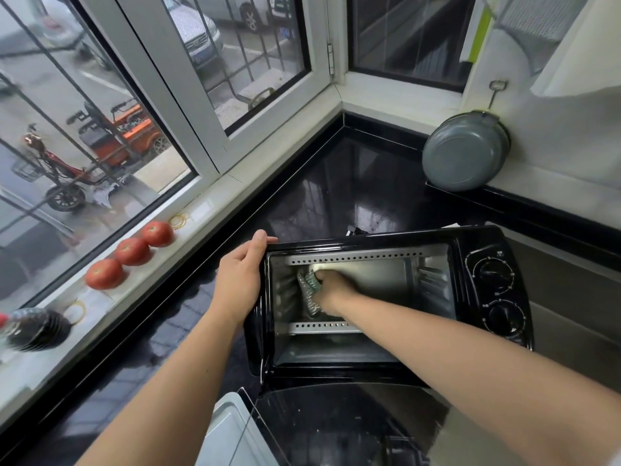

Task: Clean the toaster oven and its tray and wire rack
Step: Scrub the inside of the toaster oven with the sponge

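From the head view, the oven (pixel 386 307) sits on the black counter (pixel 336 183) at about four o'clock from the middle of the frame, its door (pixel 336 418) dropped open toward the person and its long axis running nine to three. The right hand (pixel 331 292) is deep inside the cavity, fingers curled round a grey-green scrubbing cloth (pixel 309 290) and pressing it toward the left inner wall, so the surface being worked lies at nine o'clock from those fingers (how hard they press cannot be told). The left hand (pixel 240 280) is outside, at nine o'clock of the oven, its thumb hooked over the top left corner and its fingers lying fairly straight down the side, bracing the casing. The right hand is plainly the nearer one to the cavity; the left only steadies. A pale tray (pixel 228 432) shows at six o'clock by the open door; the wire rack cannot be made out. Three tomatoes (pixel 132 252) line the sill (pixel 201 210) at nine o'clock, with a dark bottle (pixel 32 327) further toward eight, and a grey pan (pixel 465 151) hangs at one o'clock. The next stroke probably runs along that left wall.
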